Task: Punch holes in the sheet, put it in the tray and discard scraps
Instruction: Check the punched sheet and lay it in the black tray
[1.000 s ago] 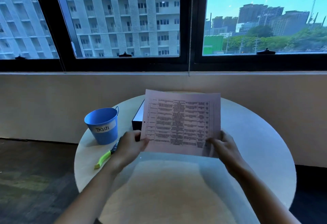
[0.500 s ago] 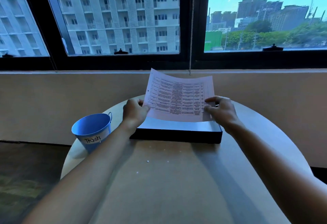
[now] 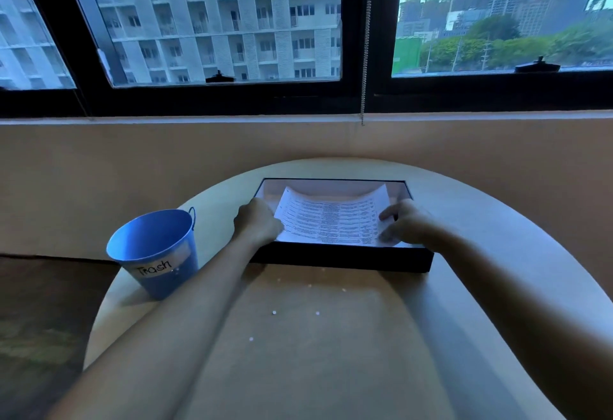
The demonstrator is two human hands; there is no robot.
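The right thumb lies on top of the sheet at its right edge, with the other fingers curled beneath, so the right hand pinches that edge. The fingers of the left hand curl down onto the sheet's left edge. Their tips are hidden under the knuckles, but the posture reads as a grip.

The sheet sits between the two hands inside the black tray. It is bowed, with its far corners raised and its near edge low against the tray floor. Both forearms reach across the table to the tray.

Status:
- Punching: judged complete. Small white scraps lie scattered on the table in front of the tray. The holes themselves are too small to make out.
- Placement: nearly complete. The sheet is in the tray but not yet released or flat.
- Disposal: not yet started. The scraps lie well apart from the blue bucket labelled "Trash", which stands left of the tray.
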